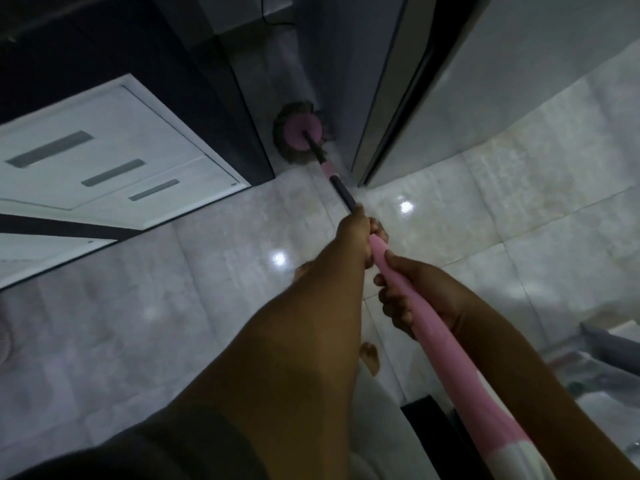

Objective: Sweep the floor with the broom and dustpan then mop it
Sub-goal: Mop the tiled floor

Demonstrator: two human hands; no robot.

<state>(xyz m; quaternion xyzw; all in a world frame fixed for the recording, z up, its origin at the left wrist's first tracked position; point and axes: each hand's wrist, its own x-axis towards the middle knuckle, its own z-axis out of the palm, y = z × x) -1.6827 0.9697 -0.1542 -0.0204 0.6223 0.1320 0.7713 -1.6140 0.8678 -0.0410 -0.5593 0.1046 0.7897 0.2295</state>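
I hold a mop with a long pink handle (429,327) that turns black and pink lower down. Its round head (300,135), a pink disc ringed with grey strands, lies on the floor in a narrow gap between a dark cabinet and a tall grey appliance. My left hand (356,233) grips the shaft farther down, near where the black section begins. My right hand (412,292) grips the pink part just behind it, fingers curled round it. No broom or dustpan is in view.
Glossy pale floor tiles (214,271) reflect ceiling lights. A dark cabinet with white drawer fronts (104,157) stands at the left. A tall grey appliance (450,84) rises at the right of the gap. My bare feet (370,356) show below my arms. Clutter sits at the lower right (595,362).
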